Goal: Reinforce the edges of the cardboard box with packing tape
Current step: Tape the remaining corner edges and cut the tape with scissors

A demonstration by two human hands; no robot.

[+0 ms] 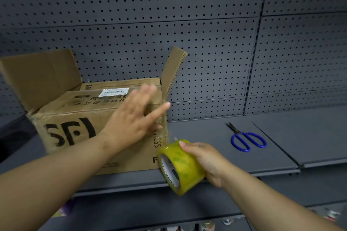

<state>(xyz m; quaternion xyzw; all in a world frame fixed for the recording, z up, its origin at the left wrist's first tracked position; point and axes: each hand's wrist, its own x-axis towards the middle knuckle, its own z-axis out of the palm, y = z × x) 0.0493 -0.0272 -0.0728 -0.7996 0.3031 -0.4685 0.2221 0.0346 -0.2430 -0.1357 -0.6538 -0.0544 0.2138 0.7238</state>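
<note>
A brown cardboard box [75, 127] with black lettering stands on a grey shelf, its left and right flaps upright. My left hand [135, 116] lies flat with spread fingers against the box's front right upper corner, over clear tape stuck along that vertical edge. My right hand [204, 159] grips a yellowish roll of packing tape [181, 167] just below and in front of the box's lower right corner. A strip of clear tape runs from the roll up to the box edge.
Blue-handled scissors [246, 139] lie on the shelf [216, 155] to the right of the box. A grey pegboard wall [187, 24] rises behind. Below the shelf edge, small bottles [206, 226] show on a lower level.
</note>
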